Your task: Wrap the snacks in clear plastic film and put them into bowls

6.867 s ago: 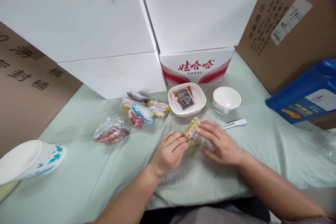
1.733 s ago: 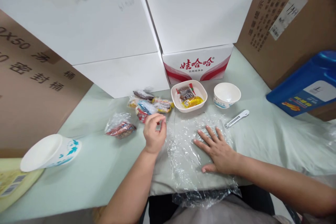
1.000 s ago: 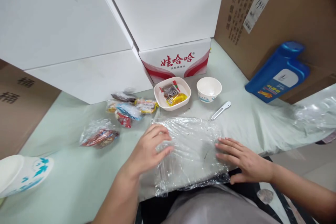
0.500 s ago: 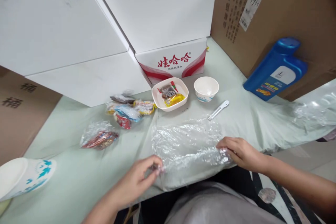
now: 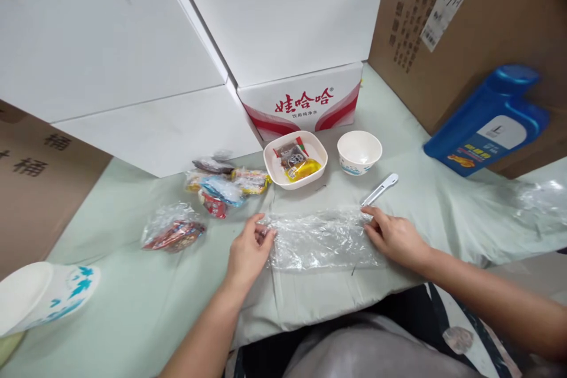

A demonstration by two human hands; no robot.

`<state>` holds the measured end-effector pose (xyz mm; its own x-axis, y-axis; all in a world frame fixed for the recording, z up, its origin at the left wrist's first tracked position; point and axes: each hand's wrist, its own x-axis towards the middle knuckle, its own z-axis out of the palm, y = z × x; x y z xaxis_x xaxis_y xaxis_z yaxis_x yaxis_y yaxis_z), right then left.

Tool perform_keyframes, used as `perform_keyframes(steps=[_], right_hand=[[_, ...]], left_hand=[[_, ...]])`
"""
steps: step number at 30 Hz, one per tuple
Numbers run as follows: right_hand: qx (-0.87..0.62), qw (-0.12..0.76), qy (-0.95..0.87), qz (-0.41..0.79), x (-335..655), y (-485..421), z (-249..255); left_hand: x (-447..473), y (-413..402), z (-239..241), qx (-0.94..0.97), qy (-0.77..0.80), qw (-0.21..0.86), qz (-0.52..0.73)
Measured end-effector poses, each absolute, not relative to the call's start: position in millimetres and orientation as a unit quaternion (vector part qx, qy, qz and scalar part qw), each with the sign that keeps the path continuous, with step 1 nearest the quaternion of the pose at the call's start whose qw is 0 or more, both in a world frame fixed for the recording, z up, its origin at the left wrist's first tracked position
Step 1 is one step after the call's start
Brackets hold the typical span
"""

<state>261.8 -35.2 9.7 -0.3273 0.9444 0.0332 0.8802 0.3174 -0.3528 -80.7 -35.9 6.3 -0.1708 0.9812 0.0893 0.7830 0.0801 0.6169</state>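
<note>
A clear plastic bag (image 5: 319,240), folded into a flat strip, lies on the pale green cloth in front of me. My left hand (image 5: 248,251) pinches its left end. At the strip's right end, my right hand (image 5: 393,236) holds the far corner with closed fingers. Behind the bag stands a square white dish (image 5: 295,159) holding a dark sachet and a yellow sachet. A small white bowl (image 5: 359,152) sits to its right, and a white plastic clip (image 5: 380,189) lies just beyond my right hand.
A heap of snack packets (image 5: 228,182) and another wrapped packet (image 5: 173,230) lie to the left. A blue jug (image 5: 489,121) leans at the right by brown cartons. White boxes (image 5: 186,41) wall off the back. A paper bowl (image 5: 46,295) lies tipped at the far left.
The yellow packet went from my hands into the square dish. The plastic bag was spread flat, then its near edge was lifted and folded away from me into a narrower strip.
</note>
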Motion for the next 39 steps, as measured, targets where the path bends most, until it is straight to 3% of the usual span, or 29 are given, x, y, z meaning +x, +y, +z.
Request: perform_keyframes(steps=[14,23,32,39], right_hand=[[-0.557,0.074,-0.823,0.078,267,-39,7],[-0.482,0.181,-0.857,0.032,267,-38,4],[-0.506,0.203,-0.838,0.035,267,-36,7],[-0.496,0.13,-0.858,0.028,268,-37,3]], left_hand=[[-82,-41,4,0.587,0.727,0.139,0.327],[-85,-41,1,0.589,0.715,0.176,0.332],[-92,-40,-5,0.578,0.687,0.199,0.392],[-95,-39,-1,0.611,0.725,0.111,0.296]])
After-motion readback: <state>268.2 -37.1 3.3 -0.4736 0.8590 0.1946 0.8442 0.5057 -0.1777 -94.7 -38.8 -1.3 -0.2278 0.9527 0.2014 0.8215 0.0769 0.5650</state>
